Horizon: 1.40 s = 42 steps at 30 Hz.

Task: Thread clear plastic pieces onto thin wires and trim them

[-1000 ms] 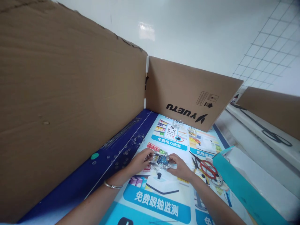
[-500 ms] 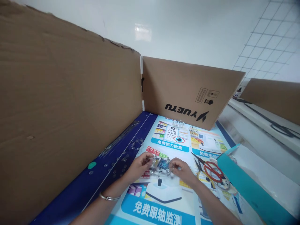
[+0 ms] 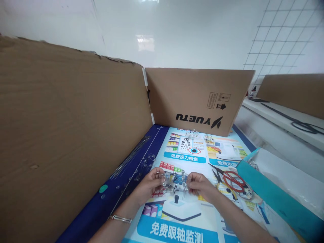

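Between my two hands is a clear beaded wire piece (image 3: 181, 176), held just above the printed mat. My left hand (image 3: 153, 182) has its fingers closed on the left side of the piece. On the right side, my right hand (image 3: 198, 184) pinches its edge between thumb and fingers. The beads are see-through, and the piece's exact shape is hard to make out. A silver bracelet (image 3: 121, 218) circles my left wrist. Right of my right hand lie red-handled scissors (image 3: 234, 181) and a pair of black-tipped pliers (image 3: 217, 175).
Cardboard panels (image 3: 197, 98) stand behind and to the left. On the blue strip lie thin wires (image 3: 130, 157), loose clear beads and a green disc (image 3: 103, 188). More beaded pieces (image 3: 191, 135) sit at the back. A teal box (image 3: 275, 192) stands at the right.
The camera view has tilted and shifted, so the panels and mat sit differently in frame. Both hands still hold the beaded piece, which is turned slightly.
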Each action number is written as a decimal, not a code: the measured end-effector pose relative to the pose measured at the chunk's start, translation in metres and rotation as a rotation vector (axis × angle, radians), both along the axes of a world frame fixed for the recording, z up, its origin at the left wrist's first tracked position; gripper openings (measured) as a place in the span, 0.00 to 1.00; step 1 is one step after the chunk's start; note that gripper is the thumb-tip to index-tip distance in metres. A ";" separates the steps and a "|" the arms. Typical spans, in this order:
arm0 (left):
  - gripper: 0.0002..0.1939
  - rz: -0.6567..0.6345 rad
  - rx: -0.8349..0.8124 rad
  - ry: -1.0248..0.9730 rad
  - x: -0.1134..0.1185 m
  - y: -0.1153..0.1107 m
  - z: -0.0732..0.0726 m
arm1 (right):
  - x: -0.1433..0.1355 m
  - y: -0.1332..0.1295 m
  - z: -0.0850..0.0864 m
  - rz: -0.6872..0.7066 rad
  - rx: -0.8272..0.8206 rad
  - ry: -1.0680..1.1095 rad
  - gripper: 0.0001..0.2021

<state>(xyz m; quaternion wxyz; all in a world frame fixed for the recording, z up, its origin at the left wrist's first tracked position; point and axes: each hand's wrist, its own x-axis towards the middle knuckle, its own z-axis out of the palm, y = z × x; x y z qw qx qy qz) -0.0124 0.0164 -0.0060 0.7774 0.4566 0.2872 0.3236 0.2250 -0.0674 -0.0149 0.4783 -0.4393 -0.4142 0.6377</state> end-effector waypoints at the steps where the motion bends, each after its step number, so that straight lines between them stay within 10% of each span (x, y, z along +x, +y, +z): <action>1: 0.14 -0.002 -0.013 -0.021 0.000 -0.001 0.001 | 0.000 0.000 0.000 0.006 0.001 0.005 0.11; 42: 0.08 0.169 -0.137 -0.177 0.012 -0.027 0.015 | -0.024 -0.009 0.024 0.025 -0.114 0.306 0.12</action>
